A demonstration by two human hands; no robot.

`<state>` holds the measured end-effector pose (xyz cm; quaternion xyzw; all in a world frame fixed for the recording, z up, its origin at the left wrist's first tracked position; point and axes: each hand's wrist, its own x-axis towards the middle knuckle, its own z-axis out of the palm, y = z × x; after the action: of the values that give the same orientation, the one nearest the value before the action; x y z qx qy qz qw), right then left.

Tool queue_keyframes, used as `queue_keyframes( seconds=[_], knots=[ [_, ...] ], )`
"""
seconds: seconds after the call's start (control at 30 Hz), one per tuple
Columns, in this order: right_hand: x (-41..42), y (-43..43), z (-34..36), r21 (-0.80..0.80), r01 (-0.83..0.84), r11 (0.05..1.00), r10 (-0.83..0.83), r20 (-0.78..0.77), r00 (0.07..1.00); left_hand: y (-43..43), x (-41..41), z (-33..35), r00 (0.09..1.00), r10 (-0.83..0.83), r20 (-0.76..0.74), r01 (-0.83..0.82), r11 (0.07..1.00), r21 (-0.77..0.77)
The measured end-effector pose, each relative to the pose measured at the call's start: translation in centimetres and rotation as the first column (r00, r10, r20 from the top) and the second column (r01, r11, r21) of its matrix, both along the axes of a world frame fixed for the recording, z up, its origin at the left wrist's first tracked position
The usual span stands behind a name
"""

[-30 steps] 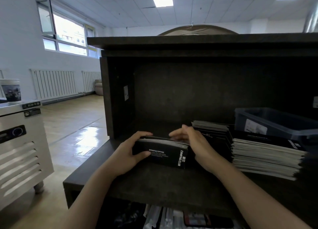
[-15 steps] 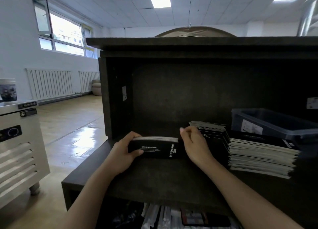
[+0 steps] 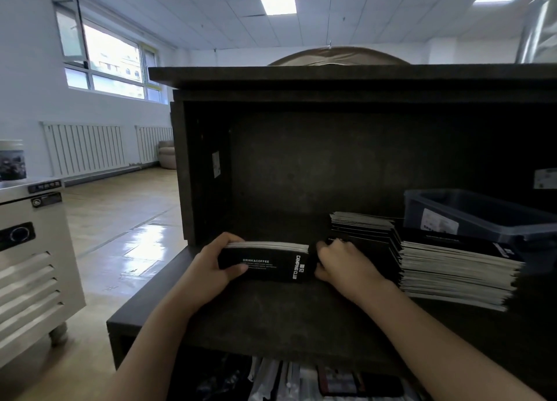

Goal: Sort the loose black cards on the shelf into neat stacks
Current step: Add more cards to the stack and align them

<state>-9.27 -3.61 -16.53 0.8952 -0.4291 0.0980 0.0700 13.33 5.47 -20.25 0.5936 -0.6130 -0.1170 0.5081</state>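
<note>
Black printed paper cards (image 3: 265, 263): your left hand (image 3: 208, 268) is gripping the bundle upright on the dark shelf (image 3: 271, 316); your right hand (image 3: 343, 265) is curling against its end.

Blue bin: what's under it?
The blue bin sits on black cards topping the right stack. Its right end runs out of frame, so what supports it there can't be seen.

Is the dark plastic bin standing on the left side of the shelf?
No, the dark plastic bin stands at the right side of the shelf, behind the tall card stack.
</note>
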Motion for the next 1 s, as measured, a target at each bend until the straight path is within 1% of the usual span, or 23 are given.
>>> queue_keyframes(
  seconds=[0.07,0.1,0.13,0.17,0.23,0.27,0.33,0.37,0.43,0.5,0.57,0.63,0.7,0.77,0.8,0.83,0.9,0.93,1.0],
  knots=[
    [0.0,0.3,0.1,-0.114,-0.001,0.994,-0.007,-0.071,0.997,0.0,-0.1,0.0,1.0,0.003,-0.005,-0.003,1.0,-0.001],
    [-0.2,0.4,0.1,-0.167,0.017,0.986,-0.025,-0.046,0.999,0.0,-0.1,-0.1,1.0,0.007,-0.007,-0.007,1.0,-0.002],
    [-0.5,0.4,0.1,-0.198,0.052,0.979,-0.049,0.022,0.999,0.0,-0.1,-0.1,1.0,0.008,-0.007,-0.008,1.0,-0.003],
    [-0.9,0.4,0.1,-0.207,0.096,0.974,-0.071,0.127,0.989,0.1,-0.1,-0.1,1.0,0.009,-0.006,-0.009,1.0,-0.005],
    [-1.6,0.3,-0.1,-0.197,0.156,0.968,-0.077,0.358,0.931,0.1,-0.1,0.0,1.0,0.009,-0.005,-0.009,1.0,-0.007],
    [-1.7,0.2,-0.2,-0.197,0.182,0.964,-0.078,0.443,0.893,0.1,-0.2,0.0,1.0,0.01,-0.007,-0.01,1.0,-0.007],
    [-2.0,0.2,-0.4,-0.138,0.225,0.965,-0.111,0.559,0.822,0.1,-0.2,0.0,1.0,0.014,-0.007,-0.014,1.0,-0.005],
    [-2.0,0.1,-0.6,-0.085,0.214,0.973,-0.118,0.611,0.783,0.1,-0.2,0.0,1.0,0.015,-0.008,-0.015,1.0,-0.003],
    [-2.1,-0.2,-1.0,0.028,0.135,0.99,-0.117,0.695,0.71,0.2,-0.2,0.0,1.0,0.016,-0.008,-0.016,1.0,0.001],
    [-2.1,-0.5,-1.2,0.089,0.059,0.994,-0.107,0.767,0.632,0.3,-0.2,0.1,1.0,0.016,-0.003,-0.016,1.0,0.003],
    [-2.1,-0.7,-1.0,0.13,0.035,0.991,-0.126,0.814,0.566,0.3,-0.3,0.1,1.0,0.015,-0.004,-0.015,1.0,0.001],
    [-2.0,-0.5,-0.7,0.213,0.002,0.977,-0.182,0.832,0.524,0.3,-0.3,0.1,1.0,0.024,0.003,-0.024,1.0,0.001],
    [-1.9,-0.3,-0.5,0.271,-0.046,0.961,-0.221,0.86,0.46,0.3,-0.4,0.1,0.999,0.034,0.012,-0.034,0.999,0.004],
    [-1.8,-0.4,-0.5,0.287,-0.076,0.955,-0.238,0.893,0.383,0.3,-0.4,0.1,0.999,0.035,0.011,-0.035,0.999,0.006],
    [-1.7,-0.5,-0.6,0.289,-0.07,0.955,-0.245,0.898,0.366,0.3,-0.4,0.1,0.999,0.033,0.011,-0.033,0.999,0.009],
    [-1.7,-0.7,-0.8,0.288,-0.044,0.957,-0.25,0.887,0.388,0.3,-0.4,0.1,0.999,0.031,0.012,-0.031,0.999,0.009],
    [-1.7,-1.0,-1.1,0.276,-0.025,0.961,-0.23,0.842,0.489,0.4,-0.4,0.2,1.0,0.029,0.012,-0.029,1.0,0.008],
    [-1.7,-1.1,-1.3,0.279,-0.035,0.96,-0.221,0.826,0.518,0.5,-0.5,0.3,1.0,0.028,0.012,-0.028,1.0,0.007],
    [-1.8,-1.0,-1.2,0.286,-0.079,0.955,-0.207,0.832,0.515,0.6,-0.6,0.4,1.0,0.025,0.012,-0.025,1.0,-0.002]
  ],
)
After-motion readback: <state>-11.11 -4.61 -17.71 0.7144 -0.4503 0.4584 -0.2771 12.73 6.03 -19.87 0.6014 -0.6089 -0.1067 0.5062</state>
